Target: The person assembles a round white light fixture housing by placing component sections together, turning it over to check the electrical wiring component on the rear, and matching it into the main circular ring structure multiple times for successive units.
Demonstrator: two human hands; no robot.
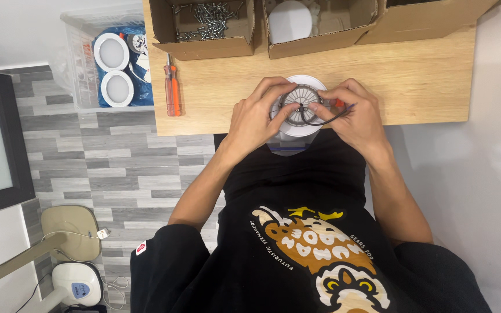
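A round white downlight (301,104) lies face down at the near edge of the wooden table (424,75), its finned grey metal back up. My left hand (254,116) grips its left rim, fingers curled over the top. My right hand (355,113) holds the right side, pinching a thin black wire (326,120) that loops out from the light's middle; a small orange part shows by the fingers. Part of the light's rim is hidden under both hands.
An orange-handled screwdriver (171,87) lies on the table's left. Cardboard boxes stand at the back: one with screws (207,20), one with a white disc (291,20). A clear bin (114,58) with white round lights stands on the floor left.
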